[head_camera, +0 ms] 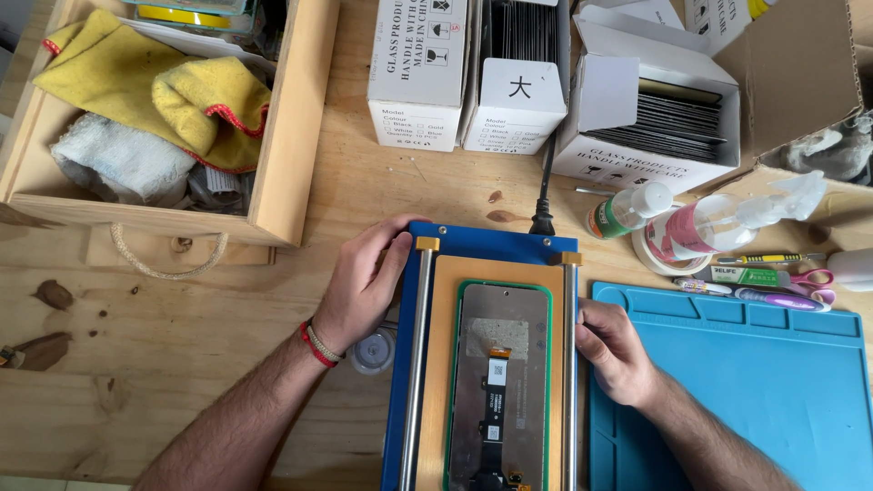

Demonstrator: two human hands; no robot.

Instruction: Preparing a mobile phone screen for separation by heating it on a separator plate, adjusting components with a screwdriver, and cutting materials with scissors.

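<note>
left hand (364, 282) and right hand (614, 350) grip blue machine (482, 244) (bottles (691, 223) near).

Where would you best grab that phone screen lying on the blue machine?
Probably by its long side edges, coming straight down from above. The screen lies flat, face down, with a thin ribbon cable along its back, and the metal rails on each side leave little room to slide in sideways.

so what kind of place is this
Probably a phone screen repair bench. A phone display panel with a green rim lies face down on a blue flat machine with metal rails, the left hand and right hand at its sides. Open white boxes of stacked dark glass panels stand behind.
</note>
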